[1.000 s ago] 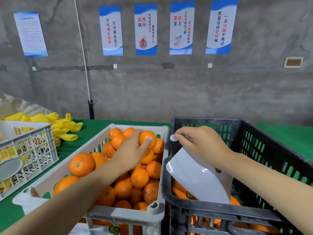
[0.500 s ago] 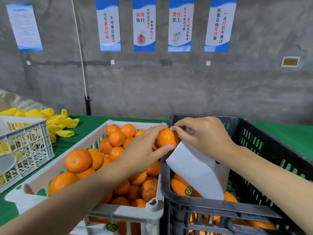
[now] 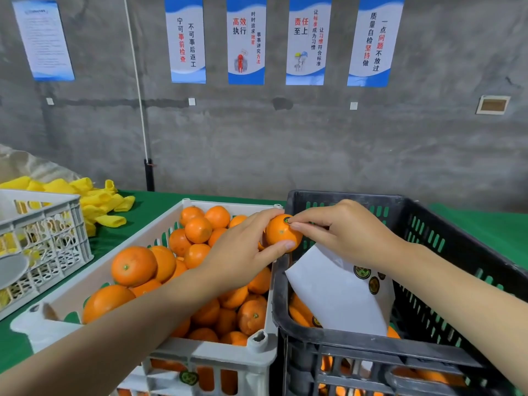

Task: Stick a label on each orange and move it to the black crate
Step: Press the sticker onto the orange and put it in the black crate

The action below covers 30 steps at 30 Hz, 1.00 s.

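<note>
My left hand [image 3: 245, 250] grips one orange [image 3: 281, 232] above the gap between the two crates. A round green label [image 3: 287, 220] lies on top of that orange, and the fingertips of my right hand [image 3: 345, 232] press on it. The same right hand also clamps a white label sheet [image 3: 340, 292] that hangs down into the black crate [image 3: 357, 338]. A few labelled oranges [image 3: 303, 312] lie in the black crate under the sheet. The white crate [image 3: 205, 352] on the left is heaped with several unlabelled oranges [image 3: 134, 265].
A second white crate [image 3: 43, 241] stands at the far left on the green table [image 3: 154, 204]. Yellow foam sleeves [image 3: 97, 201] are piled behind it. A grey wall with posters [image 3: 245, 38] closes the back, with a pole [image 3: 148, 172] against it.
My left hand lifted an orange from the white crate and carried it right to the black crate's rim. My right hand brought a peeled label onto it.
</note>
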### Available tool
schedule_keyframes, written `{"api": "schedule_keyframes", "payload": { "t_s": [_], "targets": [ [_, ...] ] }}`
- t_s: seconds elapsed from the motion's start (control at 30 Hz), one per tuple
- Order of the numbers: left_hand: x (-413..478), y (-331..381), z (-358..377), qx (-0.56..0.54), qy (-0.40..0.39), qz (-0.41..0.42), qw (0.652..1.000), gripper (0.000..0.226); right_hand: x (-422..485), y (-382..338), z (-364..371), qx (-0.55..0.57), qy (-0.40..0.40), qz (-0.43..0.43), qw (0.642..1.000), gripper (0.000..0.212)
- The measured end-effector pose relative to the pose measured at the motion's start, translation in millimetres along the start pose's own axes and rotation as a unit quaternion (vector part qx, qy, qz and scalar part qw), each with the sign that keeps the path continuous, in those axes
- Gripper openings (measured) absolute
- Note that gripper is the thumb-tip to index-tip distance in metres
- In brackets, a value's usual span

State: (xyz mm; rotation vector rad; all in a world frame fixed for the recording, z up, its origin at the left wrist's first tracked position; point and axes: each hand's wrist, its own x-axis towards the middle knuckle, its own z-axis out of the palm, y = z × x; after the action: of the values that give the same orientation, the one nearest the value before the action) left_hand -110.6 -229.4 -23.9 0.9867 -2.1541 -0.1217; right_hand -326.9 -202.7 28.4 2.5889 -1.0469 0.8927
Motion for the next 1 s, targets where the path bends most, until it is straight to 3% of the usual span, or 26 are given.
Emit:
{"api": "schedule_keyframes", "payload": {
  "t_s": [0.27,0.5,0.67,0.83,1.0],
  "targets": [
    [-2,0,-1,-0.006,0.026,-0.003,1.000,0.070,0,2,0,-0.045,-0.025,-0.024,0.998,0.044],
    [1,-1,-1,-0.012,0.003,-0.027,1.000,0.063,-2,-4,-3,-0.066,-0.040,-0.034,0.996,0.039],
    [0,-3,-2,-0.004,-0.022,-0.041,0.999,0.060,-1,4,-6,-0.098,0.032,0.068,0.992,0.052],
    [0,-3,1,-0.044,-0.012,-0.029,0.999,0.050,0,15,-7,-0.129,0.049,0.168,0.976,0.062],
    [1,13,-2,-0.255,0.033,-0.019,0.966,0.038,-2,28,-16,-0.192,0.078,0.224,0.952,0.063]
  ]
}}
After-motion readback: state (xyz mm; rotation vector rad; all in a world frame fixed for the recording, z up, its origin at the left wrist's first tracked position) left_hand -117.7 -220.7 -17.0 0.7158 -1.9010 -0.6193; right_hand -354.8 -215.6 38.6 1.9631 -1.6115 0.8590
